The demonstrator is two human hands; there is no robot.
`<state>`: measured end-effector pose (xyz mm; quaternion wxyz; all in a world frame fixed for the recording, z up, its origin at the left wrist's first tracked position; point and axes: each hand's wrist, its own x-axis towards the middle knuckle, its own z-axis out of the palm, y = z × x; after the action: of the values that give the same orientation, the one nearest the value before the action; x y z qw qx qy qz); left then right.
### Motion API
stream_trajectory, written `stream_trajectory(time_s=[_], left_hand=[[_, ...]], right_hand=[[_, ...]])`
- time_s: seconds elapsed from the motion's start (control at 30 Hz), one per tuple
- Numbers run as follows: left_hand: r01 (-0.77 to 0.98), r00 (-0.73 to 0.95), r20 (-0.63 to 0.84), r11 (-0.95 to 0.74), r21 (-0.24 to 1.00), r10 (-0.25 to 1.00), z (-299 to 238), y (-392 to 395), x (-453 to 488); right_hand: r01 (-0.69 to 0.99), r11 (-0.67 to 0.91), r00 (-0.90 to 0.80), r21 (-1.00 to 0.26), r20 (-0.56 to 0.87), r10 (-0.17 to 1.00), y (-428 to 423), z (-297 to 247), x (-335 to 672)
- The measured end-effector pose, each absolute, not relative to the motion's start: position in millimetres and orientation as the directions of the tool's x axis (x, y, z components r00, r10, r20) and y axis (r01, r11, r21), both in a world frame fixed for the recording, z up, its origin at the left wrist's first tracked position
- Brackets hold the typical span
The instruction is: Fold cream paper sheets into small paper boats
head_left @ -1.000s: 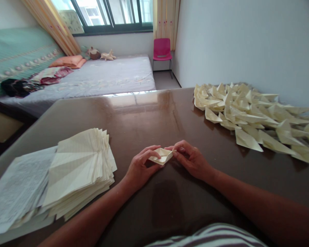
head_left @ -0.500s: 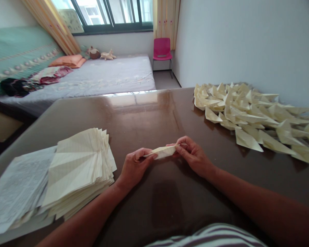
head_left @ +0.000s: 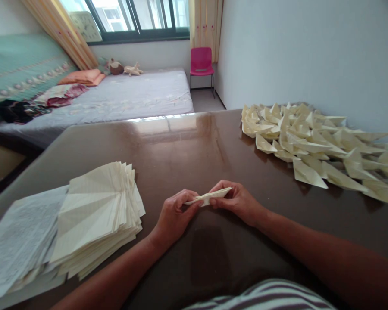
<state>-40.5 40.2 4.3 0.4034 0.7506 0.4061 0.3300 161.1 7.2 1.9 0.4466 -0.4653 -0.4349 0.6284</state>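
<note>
Between my hands, just above the brown table (head_left: 168, 163), is a small cream paper boat (head_left: 210, 197) with pointed ends. My left hand (head_left: 177, 213) pinches its left end between thumb and fingers. Close by, my right hand (head_left: 239, 201) grips the right part, thumb on the near side, with the right tip sticking up past the fingers. The fingers behind the paper are partly hidden. Similar folded boats (head_left: 310, 137) lie in a large heap at the right.
A fanned stack of creased cream sheets (head_left: 90, 206) lies at the left, over printed greyish papers (head_left: 22, 237). Past the table's far edge stand a bed (head_left: 142, 94) and a pink chair (head_left: 201, 62). A wall (head_left: 294, 51) runs along the right.
My right hand has shifted inward along the paper, toward my left hand, and its thumb now presses nearer the middle. The boat's right tip is now exposed and tilted upward.
</note>
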Motion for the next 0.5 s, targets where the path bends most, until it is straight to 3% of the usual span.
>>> stream_trajectory(time_s=[0.27,0.5], left_hand=[[0.305,0.494,0.054,-0.231,0.924,0.868,0.9,43.4,-39.3],[0.130,0.512,-0.164,0.112,0.985,0.843,-2.9,45.3,-40.4]], right_hand=[[-0.128,-0.188,-0.152,-0.974,-0.168,0.974,7.0,-1.8,160.3],[-0.124,-0.129,-0.165,-0.984,-0.108,0.980,4.6,1.6,158.8]])
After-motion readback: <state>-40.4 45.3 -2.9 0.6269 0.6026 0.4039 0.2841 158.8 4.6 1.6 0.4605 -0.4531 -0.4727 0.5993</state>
